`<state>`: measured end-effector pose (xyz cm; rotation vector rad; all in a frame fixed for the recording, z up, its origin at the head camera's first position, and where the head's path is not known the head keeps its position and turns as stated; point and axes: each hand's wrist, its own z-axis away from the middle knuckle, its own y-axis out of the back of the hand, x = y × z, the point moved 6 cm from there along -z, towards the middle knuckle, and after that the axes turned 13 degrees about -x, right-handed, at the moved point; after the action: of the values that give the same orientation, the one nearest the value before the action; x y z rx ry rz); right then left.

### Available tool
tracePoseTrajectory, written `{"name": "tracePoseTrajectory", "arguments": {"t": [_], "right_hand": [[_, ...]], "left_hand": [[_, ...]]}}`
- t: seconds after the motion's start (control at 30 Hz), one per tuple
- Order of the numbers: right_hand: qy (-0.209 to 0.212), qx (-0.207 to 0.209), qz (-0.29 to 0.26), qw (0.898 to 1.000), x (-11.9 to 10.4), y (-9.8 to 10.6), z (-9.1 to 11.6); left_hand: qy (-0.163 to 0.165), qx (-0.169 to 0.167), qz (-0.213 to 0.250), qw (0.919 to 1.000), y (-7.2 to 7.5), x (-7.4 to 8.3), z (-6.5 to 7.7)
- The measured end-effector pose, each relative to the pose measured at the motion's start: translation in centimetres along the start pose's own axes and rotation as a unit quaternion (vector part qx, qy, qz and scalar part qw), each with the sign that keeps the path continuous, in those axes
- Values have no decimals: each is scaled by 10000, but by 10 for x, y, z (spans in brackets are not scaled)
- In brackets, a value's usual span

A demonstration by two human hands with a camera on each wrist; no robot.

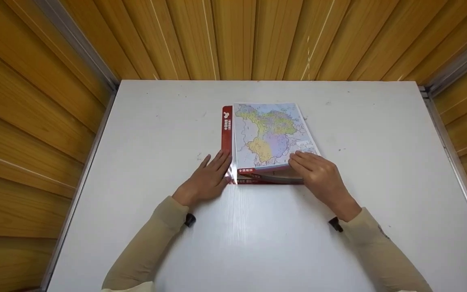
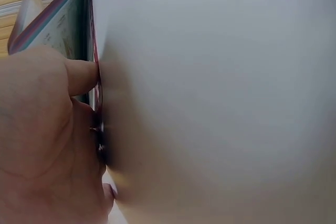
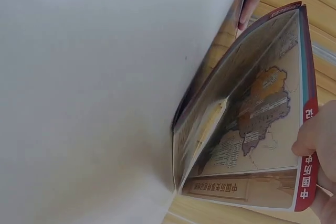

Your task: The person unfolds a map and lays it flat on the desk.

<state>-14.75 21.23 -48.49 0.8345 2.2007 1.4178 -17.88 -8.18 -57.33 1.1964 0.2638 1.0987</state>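
Observation:
A folded map point(image 1: 266, 136) with a red printed strip point(image 1: 227, 121) along its left side lies on the white table point(image 1: 379, 142). My left hand point(image 1: 211, 180) rests with extended fingers on the lower part of that strip. In the left wrist view the left hand point(image 2: 47, 140) is low at the map's edge. My right hand point(image 1: 320, 174) pinches the lower right of the map's upper leaf, raised off the layers below. Between thumb and fingers, the right hand point(image 3: 320, 150) holds the leaf's red-marked edge; brown map printing point(image 3: 265, 103) shows on its underside.
Wood-patterned panels point(image 1: 233, 40) rise behind the table and on both sides. Metal rails point(image 1: 81, 44) run along the panel corners. A small dark device point(image 1: 190, 220) sits at the left wrist, and a similar one point(image 1: 336, 224) at the right.

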Motion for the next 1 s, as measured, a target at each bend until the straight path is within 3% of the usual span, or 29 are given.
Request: {"name": "tracePoseTrajectory", "arguments": {"t": [0.37, 0.53, 0.73, 1.0], "right_hand": [[-161, 902, -98, 9957, 16, 30, 8], [-285, 1019, -88, 9943, 23, 42, 14], [-502, 1347, -27, 9896, 34, 54, 24], [-902, 1684, 127, 9815, 49, 73, 42]], "left_hand": [[36, -4, 145, 9999, 0, 0, 0], [8, -19, 7, 10000, -1, 0, -1], [-91, 215, -224, 9995, 1, 4, 2], [15, 179, -286, 9994, 3, 8, 5]]}}
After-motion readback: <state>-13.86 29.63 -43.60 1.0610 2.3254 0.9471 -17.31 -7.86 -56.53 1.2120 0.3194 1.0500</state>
